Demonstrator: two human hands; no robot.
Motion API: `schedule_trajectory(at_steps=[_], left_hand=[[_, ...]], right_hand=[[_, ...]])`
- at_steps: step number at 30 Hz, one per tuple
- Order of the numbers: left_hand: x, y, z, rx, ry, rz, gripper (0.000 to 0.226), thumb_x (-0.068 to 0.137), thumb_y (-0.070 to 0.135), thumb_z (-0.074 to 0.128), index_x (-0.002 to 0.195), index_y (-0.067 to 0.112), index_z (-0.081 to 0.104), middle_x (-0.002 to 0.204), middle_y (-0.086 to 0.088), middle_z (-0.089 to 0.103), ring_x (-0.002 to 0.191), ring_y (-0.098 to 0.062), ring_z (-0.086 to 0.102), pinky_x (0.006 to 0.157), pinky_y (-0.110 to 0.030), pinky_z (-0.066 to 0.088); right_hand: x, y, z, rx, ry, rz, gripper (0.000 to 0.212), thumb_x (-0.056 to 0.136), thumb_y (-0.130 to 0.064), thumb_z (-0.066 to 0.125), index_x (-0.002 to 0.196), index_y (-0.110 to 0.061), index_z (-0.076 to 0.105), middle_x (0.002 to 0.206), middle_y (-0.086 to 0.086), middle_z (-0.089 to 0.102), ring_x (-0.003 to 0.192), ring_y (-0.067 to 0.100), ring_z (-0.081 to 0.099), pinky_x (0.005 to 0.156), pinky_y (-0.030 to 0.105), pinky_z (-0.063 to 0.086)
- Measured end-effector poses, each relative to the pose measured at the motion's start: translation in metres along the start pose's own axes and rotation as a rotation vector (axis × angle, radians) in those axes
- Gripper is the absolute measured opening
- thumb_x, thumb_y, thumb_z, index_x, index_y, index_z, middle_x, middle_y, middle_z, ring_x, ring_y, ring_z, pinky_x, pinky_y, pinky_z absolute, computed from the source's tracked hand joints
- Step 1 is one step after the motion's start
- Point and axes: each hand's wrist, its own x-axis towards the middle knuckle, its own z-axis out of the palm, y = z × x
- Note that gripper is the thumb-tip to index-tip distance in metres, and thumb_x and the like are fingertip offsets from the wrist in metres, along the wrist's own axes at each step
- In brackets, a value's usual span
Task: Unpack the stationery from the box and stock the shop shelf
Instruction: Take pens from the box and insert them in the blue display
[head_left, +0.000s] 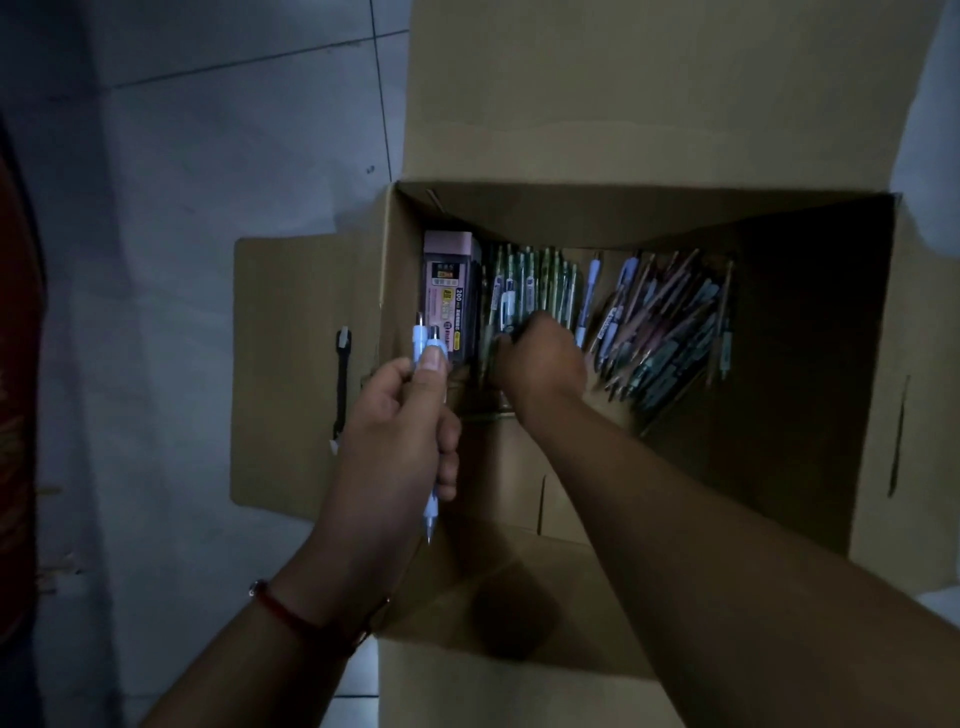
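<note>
**Pens come out of the carton a handful at a time**

From my remote seat, reading left to right: a black strap (342, 382) lies on the carton's left flap (291, 364), which is folded flat onto the tiled floor (208, 208), out of the way so the mouth of the cardboard box (810, 395) stays wide.

Next, the left hand (400, 441) hovers over the box's left wall, its fingers curled round two pale blue pens (428, 358), thumb pressed on their upper ends. I judge it is serving as the collecting hand, held upright and close so that more pens can be passed across. A red cord bracelet (283, 608) circles that wrist.

Inside the box, a pink pack (448, 296) stands against the left wall. Beside it lies a tidy row of green pens (540, 280), and here the right hand (540, 358) reaches down, fingers curled in among them. It appears to be pinching one or more, though the light is too dim for me to tell how many.

Further right, a loose heap of mixed pens (670, 332) slants across the box floor, still to be gathered.

No shelf shows in this view, so I judge the stocking itself is not yet begun.
</note>
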Motion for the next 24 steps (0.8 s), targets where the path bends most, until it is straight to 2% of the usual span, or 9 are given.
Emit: schedule_trajectory(at_steps=[4, 7, 10, 13, 15, 17, 20, 22, 24], left_hand=[[-0.015, 0.004, -0.006, -0.081, -0.064, -0.104, 0.008, 0.099, 0.025, 0.052, 0.099, 0.022, 0.060, 0.061, 0.001, 0.050, 0.050, -0.012, 0.048, 0.047, -0.028, 0.043], [-0.045, 0.029, -0.010, -0.132, -0.111, -0.159, 0.008, 0.099, 0.012, 0.052, 0.102, 0.016, 0.058, 0.060, 0.000, 0.052, 0.053, -0.016, 0.053, 0.051, -0.031, 0.049], [-0.095, 0.075, -0.021, -0.040, -0.202, -0.072, 0.014, 0.100, 0.023, 0.051, 0.102, 0.010, 0.053, 0.065, -0.006, 0.045, 0.047, -0.016, 0.045, 0.043, -0.027, 0.039], [-0.154, 0.133, -0.037, 0.110, -0.217, 0.003, 0.035, 0.095, 0.043, 0.052, 0.098, 0.008, 0.052, 0.063, -0.004, 0.036, 0.047, -0.012, 0.032, 0.046, -0.028, 0.027], [-0.209, 0.183, -0.054, 0.197, -0.239, 0.043, 0.045, 0.092, 0.061, 0.047, 0.094, 0.017, 0.058, 0.060, 0.005, 0.037, 0.048, -0.009, 0.034, 0.049, -0.030, 0.026], [-0.267, 0.236, -0.073, 0.295, -0.289, 0.111, 0.039, 0.097, 0.058, 0.038, 0.089, 0.026, 0.060, 0.061, 0.011, 0.042, 0.052, -0.005, 0.039, 0.052, -0.027, 0.030], [-0.364, 0.321, -0.112, 0.486, -0.339, 0.286, 0.023, 0.102, 0.043, 0.035, 0.099, 0.035, 0.056, 0.064, 0.019, 0.050, 0.057, 0.001, 0.045, 0.055, -0.021, 0.035], [-0.433, 0.377, -0.142, 0.607, -0.383, 0.421, 0.013, 0.102, 0.043, 0.037, 0.102, 0.043, 0.049, 0.068, 0.023, 0.053, 0.058, 0.000, 0.046, 0.056, -0.024, 0.036], [-0.490, 0.415, -0.166, 0.763, -0.393, 0.555, 0.005, 0.101, 0.044, 0.038, 0.102, 0.044, 0.043, 0.071, 0.016, 0.055, 0.060, -0.003, 0.050, 0.056, -0.030, 0.037]], right_hand=[[-0.028, -0.001, -0.020, 0.195, -0.082, -0.038, 0.020, 0.093, -0.029, 0.056, 0.081, -0.014, 0.056, 0.069, 0.000, 0.054, 0.060, 0.013, 0.049, 0.054, 0.029, 0.034], [-0.079, -0.007, -0.069, 0.573, -0.175, 0.074, 0.021, 0.086, -0.028, 0.061, 0.078, -0.011, 0.052, 0.070, 0.009, 0.056, 0.064, 0.021, 0.054, 0.065, 0.045, 0.051], [-0.150, -0.020, -0.147, 0.718, -0.239, 0.133, 0.029, 0.092, -0.023, 0.062, 0.088, 0.004, 0.052, 0.078, 0.024, 0.056, 0.071, 0.024, 0.057, 0.069, 0.044, 0.054], [-0.238, -0.041, -0.236, 0.968, -0.376, 0.224, 0.009, 0.096, -0.011, 0.058, 0.090, -0.006, 0.052, 0.076, 0.011, 0.055, 0.071, 0.023, 0.057, 0.062, 0.031, 0.052], [-0.304, -0.064, -0.299, 1.076, -0.429, 0.258, 0.008, 0.094, -0.005, 0.056, 0.089, -0.009, 0.052, 0.072, 0.008, 0.056, 0.064, 0.020, 0.055, 0.059, 0.028, 0.048], [-0.366, -0.085, -0.356, 1.035, -0.409, 0.231, 0.007, 0.093, -0.005, 0.058, 0.089, -0.011, 0.056, 0.074, 0.007, 0.058, 0.065, 0.018, 0.055, 0.062, 0.029, 0.045], [-0.458, -0.121, -0.443, 0.871, -0.374, 0.124, 0.009, 0.091, -0.010, 0.063, 0.099, -0.011, 0.058, 0.081, 0.007, 0.062, 0.070, 0.014, 0.059, 0.064, 0.027, 0.046], [-0.515, -0.152, -0.495, 0.798, -0.345, 0.015, 0.012, 0.089, -0.008, 0.065, 0.098, -0.011, 0.058, 0.081, 0.007, 0.062, 0.071, 0.015, 0.060, 0.065, 0.029, 0.046], [-0.560, -0.177, -0.536, 0.713, -0.302, -0.124, 0.014, 0.088, -0.004, 0.067, 0.092, -0.014, 0.059, 0.078, 0.001, 0.063, 0.070, 0.014, 0.059, 0.065, 0.029, 0.047]])
